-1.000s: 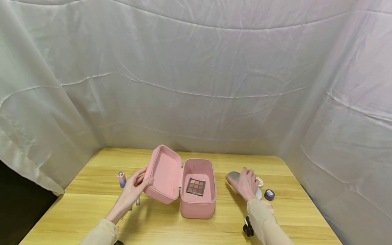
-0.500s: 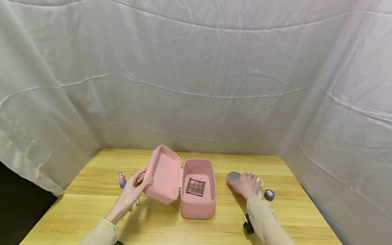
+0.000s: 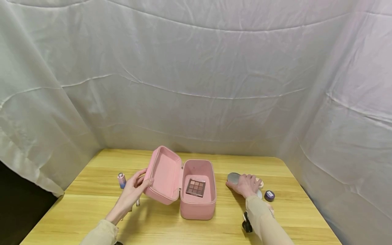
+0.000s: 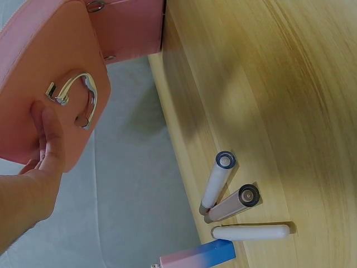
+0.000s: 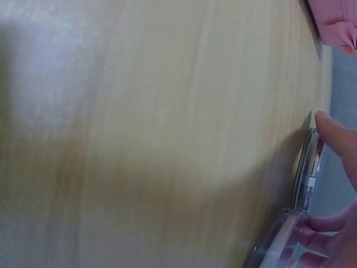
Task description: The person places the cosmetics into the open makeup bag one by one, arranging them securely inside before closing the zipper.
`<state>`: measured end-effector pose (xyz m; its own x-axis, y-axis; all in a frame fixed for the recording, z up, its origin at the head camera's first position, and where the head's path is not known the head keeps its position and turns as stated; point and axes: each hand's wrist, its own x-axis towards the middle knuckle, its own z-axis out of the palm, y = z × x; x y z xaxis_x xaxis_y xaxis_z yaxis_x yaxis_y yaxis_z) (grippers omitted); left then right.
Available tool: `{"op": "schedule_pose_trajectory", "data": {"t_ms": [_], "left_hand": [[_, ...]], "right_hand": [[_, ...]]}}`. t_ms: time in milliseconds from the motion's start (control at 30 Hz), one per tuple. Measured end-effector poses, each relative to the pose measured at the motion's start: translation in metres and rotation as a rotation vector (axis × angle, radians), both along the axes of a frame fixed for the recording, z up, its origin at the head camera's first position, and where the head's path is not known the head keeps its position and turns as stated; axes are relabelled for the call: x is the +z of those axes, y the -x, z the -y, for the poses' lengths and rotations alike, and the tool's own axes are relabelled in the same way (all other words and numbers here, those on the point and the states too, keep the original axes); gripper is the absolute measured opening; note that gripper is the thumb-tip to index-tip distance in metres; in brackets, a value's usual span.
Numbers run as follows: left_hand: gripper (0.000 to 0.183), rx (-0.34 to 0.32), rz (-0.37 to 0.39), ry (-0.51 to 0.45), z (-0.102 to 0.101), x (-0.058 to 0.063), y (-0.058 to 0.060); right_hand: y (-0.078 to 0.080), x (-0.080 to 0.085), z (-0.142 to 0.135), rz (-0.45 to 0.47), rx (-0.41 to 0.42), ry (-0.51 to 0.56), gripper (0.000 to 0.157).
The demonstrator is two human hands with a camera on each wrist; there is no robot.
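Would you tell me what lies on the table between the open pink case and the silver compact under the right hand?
Only bare wood: in the head view, nothing lies between the pink case and the silver compact gripped by the right hand.

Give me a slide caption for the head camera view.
Left hand holds the lid of an open pink case; right hand rests on a round compact.
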<state>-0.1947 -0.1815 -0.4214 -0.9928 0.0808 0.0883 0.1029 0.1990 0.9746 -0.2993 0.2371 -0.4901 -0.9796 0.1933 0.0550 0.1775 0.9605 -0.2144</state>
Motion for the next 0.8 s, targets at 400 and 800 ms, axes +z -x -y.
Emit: {"op": "schedule_pose_trajectory", "data": {"t_ms": [400,800], "left_hand": [[0.061,-0.004,-0.008,0.01,0.0005,-0.0025,0.0007],[0.06,0.011,0.008,-0.004,-0.0003,-0.0014,0.0005]], "right_hand": [[-0.0002,0.0012,0.0016,-0.001,0.012,0.005,0.081],[0.0023,0.0012,0.0015,0.004,0.024,-0.001,0.078]]}}
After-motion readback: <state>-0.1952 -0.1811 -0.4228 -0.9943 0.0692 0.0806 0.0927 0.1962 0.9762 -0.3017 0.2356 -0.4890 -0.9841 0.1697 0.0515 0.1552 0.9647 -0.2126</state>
